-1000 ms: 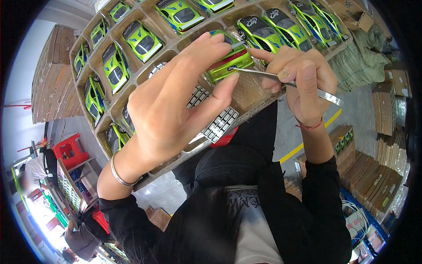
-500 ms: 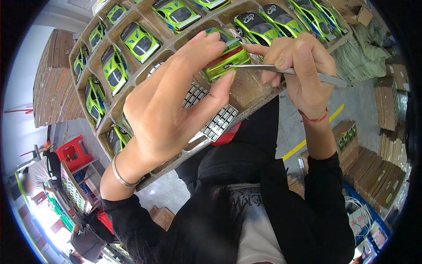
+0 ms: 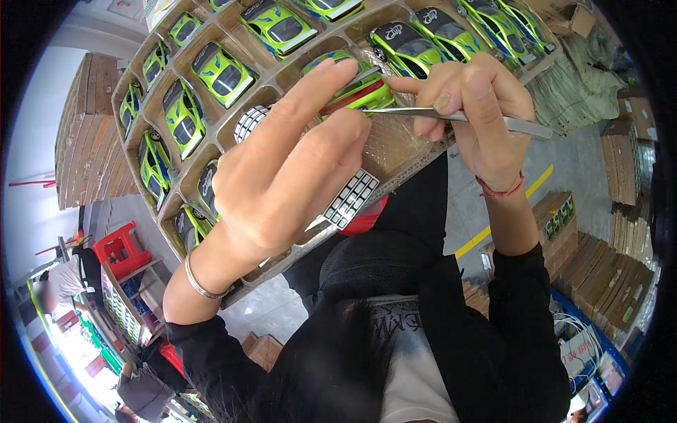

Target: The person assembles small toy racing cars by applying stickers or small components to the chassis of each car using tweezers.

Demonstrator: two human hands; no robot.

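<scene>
A lime-green toy car [image 3: 377, 99] with a red strip across its rear sits in the tray's near part. My left hand [image 3: 275, 169] grips it, one fingertip on top and another at the rear bumper. In my right hand [image 3: 486, 113] is a pair of metal tweezers [image 3: 518, 125], pinched between thumb and fingers. Their tips meet the car's rear, beside my left fingertip; whether they hold anything is too small to tell. A white sheet with a black grid of small rectangles [image 3: 352, 201] lies under my left hand, and a similar curled piece [image 3: 250, 123] shows beyond it.
The compartmented brown tray [image 3: 416, 158] holds several more green toy cars [image 3: 224, 74]. Cardboard stacks stand at left [image 3: 92, 134] and right [image 3: 599, 282]. A red stool [image 3: 121, 250] and other people at a work table [image 3: 116, 303] are at the lower left.
My left hand's lower fingertips have shifted up onto the car's rear edge, covering more of it. The tweezers and right hand have moved slightly left.
</scene>
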